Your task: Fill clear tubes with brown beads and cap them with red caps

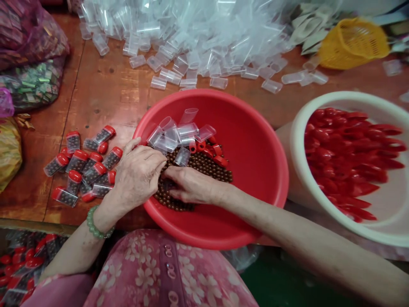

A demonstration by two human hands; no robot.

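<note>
L hand [137,175] is curled over the brown beads [204,175], fingers bent down, thumb raised near the basin rim, green bead bracelet [96,221] on the wrist. R hand [191,185] comes in from the other side, fingers drawn narrow & pressed into the beads. Fingertips are partly hidden, so can't tell if either hand holds a bead or a tube. Beads lie in the bottom of a red plastic basin [262,179], w/ clear plastic tubes [169,136] piled against them & a few red caps [207,147] at their edge.

Done so far: approx. a dozen bead-filled, red-capped tubes [79,168] on the wooden table [105,94], just left of the basin, & more capped tubes [22,268] lower down, bottom left, below the table edge. Unfilled: a big heap of empty tubes [185,38] across the far side of the table. Unused: a white basin [297,140] on the right, w/ a mass of loose red caps [345,149]. Beads in the red basin are far from used up.
</note>
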